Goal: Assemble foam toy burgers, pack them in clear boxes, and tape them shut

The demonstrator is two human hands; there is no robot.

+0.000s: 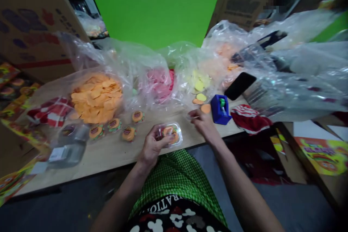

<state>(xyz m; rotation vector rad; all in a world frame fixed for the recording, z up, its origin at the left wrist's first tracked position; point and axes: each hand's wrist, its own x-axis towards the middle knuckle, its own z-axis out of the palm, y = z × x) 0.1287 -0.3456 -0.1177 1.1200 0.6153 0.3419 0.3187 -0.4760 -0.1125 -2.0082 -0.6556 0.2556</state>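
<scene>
My left hand point(153, 143) is closed on a clear plastic container point(178, 138) with an orange burger-like piece inside, its thumb lying over the top. To the right, my right hand point(201, 121) has its fingers pinched together above the table. A small see-through bit shows at those fingertips, too blurred to name. Just behind that hand lies an orange disc point(206, 108), and a blue tape dispenser point(220, 109) with a green core stands to its right. Several wrapped burger-like pieces point(129, 134) sit left of my left hand.
Along the back, clear bags hold orange discs point(96, 98), pink pieces point(160, 83) and yellow discs point(199, 81). A black phone point(240, 85) leans at the right near a red-and-white cloth point(251, 117). Clear plastic containers point(72, 145) stand at left, and a green panel point(157, 7) rises behind.
</scene>
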